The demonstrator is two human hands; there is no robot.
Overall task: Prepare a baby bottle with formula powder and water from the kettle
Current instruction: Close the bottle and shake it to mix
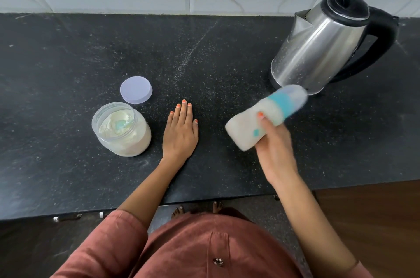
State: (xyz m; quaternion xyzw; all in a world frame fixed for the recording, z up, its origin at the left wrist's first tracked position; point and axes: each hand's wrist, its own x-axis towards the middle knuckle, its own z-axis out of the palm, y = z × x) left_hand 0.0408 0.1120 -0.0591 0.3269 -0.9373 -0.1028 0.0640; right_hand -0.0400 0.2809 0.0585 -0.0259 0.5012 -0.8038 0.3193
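- Shaking looks like the current step: right hand (273, 148) is clamped around the baby bottle (263, 118), held tilted above the bench (68, 50), teat end toward the kettle (327, 43). Bottle is motion-blurred.
- Bottle contents look milky white, teal collar and clear cap on, so powder and water are probably both in already.
- Left hand (180, 132) lies flat on the bench, fingers together, gripping nothing, between the formula jar (122, 130) and the bottle.
- Formula jar stands open, teal scoop (120, 123) lying in the powder; its lid (136, 90) sits on the bench just behind it.
- Risks:
  - Collar not fully tight → leak or spray during shaking. Can't judge the seal through the blur.
  - Cap end is near the kettle base; a wide swing could knock it.
  - Grip is at the lower body only; a wet bottle could slip out.
  - Open jar sits near the left hand; a nudge or splash would spoil the powder.
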